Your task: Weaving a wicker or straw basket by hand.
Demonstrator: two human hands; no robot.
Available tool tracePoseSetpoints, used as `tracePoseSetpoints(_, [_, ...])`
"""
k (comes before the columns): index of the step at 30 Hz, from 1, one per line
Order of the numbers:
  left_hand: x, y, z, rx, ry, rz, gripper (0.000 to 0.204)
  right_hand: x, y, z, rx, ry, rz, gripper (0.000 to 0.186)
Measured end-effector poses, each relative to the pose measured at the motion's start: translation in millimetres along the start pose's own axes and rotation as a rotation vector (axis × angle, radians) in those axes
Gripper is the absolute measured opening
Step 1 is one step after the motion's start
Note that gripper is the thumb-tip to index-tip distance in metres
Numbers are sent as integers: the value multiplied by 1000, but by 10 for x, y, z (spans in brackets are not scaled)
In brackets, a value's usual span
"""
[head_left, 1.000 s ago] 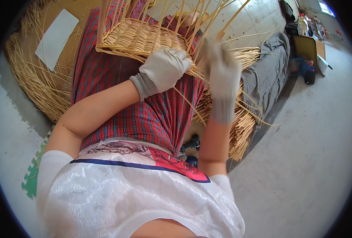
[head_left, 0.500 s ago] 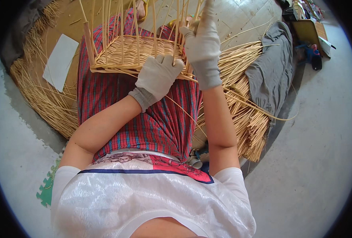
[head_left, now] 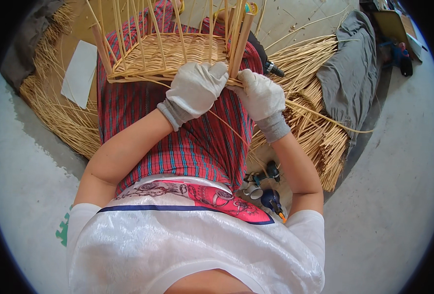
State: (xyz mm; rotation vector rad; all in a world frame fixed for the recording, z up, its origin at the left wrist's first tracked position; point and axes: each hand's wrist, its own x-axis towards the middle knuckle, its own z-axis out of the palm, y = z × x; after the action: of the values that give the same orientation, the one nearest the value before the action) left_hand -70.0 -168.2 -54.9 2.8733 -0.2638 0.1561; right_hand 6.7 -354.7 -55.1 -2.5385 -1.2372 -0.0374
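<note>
A partly woven wicker basket point(head_left: 180, 51) lies across my lap, with thin upright stakes and thicker wooden corner posts point(head_left: 241, 44) standing from its base. My left hand point(head_left: 195, 88), in a pale work glove, is closed over the near edge just left of the right-hand corner post. Beside that post's foot, my right hand point(head_left: 263, 95), gloved alike, pinches a cane strand point(head_left: 327, 117) whose long end trails off to the right. The glove hides exactly how the fingertips meet the strand.
Bundles of loose cane point(head_left: 319, 103) lie at the right, partly under a grey cloth point(head_left: 349, 68). More cane point(head_left: 60, 117) and a white sheet point(head_left: 79, 73) are at the left. A power drill point(head_left: 270, 66) sits behind my right hand; small tools point(head_left: 271, 198) lie near my right elbow.
My right hand has come down from high beside the right corner post to the basket's near corner. My left hand stays on the near edge. The drill and small tools have come into view.
</note>
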Motion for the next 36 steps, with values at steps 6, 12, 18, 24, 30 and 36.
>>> tracePoseSetpoints(6, [-25,167,-212,-364,76,-308,33,-75,70,-234,85,-6,-127,36])
tracePoseSetpoints(12, [344,102,-181,-817,104,-262,27,280,380,-426,656,-502,253,26])
tracePoseSetpoints(18, [279,-32,-222,-987,-196,-324,26,432,643,-563,532,-568,102,28])
tracePoseSetpoints(24, [353,30,-216,-848,-208,-357,31,723,715,-497,211,-481,220,69])
tracePoseSetpoints(30, [321,19,-219,-873,-240,-413,33,1237,747,20,191,-79,-233,106])
tracePoseSetpoints(36, [399,-33,-386,-919,-184,-425,27,919,482,-293,142,143,-110,103])
